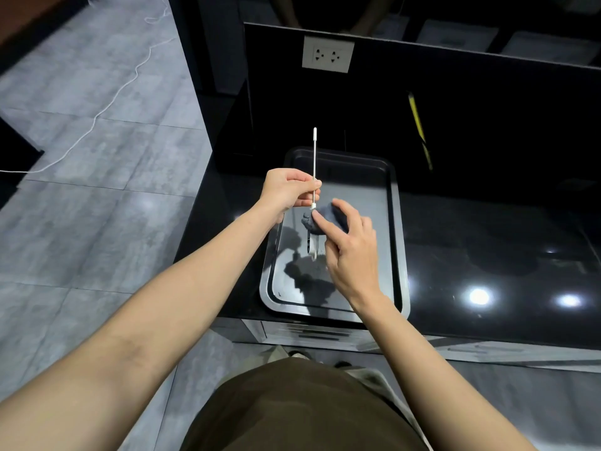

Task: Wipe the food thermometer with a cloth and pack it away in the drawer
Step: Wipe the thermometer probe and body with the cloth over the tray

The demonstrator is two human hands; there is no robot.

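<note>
The food thermometer (pixel 314 157) is a thin white and metal rod, held upright above a dark metal tray (pixel 395 222). My left hand (pixel 287 188) pinches the rod near its lower end, and most of the rod sticks up past my fingers. My right hand (pixel 349 245) grips a bunched grey cloth (pixel 325 216) pressed against the bottom end of the rod. Below the cloth, something thin and pale (pixel 314 249) reaches down toward the tray floor; I cannot tell what it is. Drawer fronts (pixel 312 333) show under the counter edge, shut.
The tray sits on a glossy black counter (pixel 487 242) near its left front corner. A yellow and black pen-like object (pixel 419 128) lies behind it. A white wall socket (pixel 327 55) is on the black back panel. A white cable (pixel 97 115) runs across the grey tiled floor.
</note>
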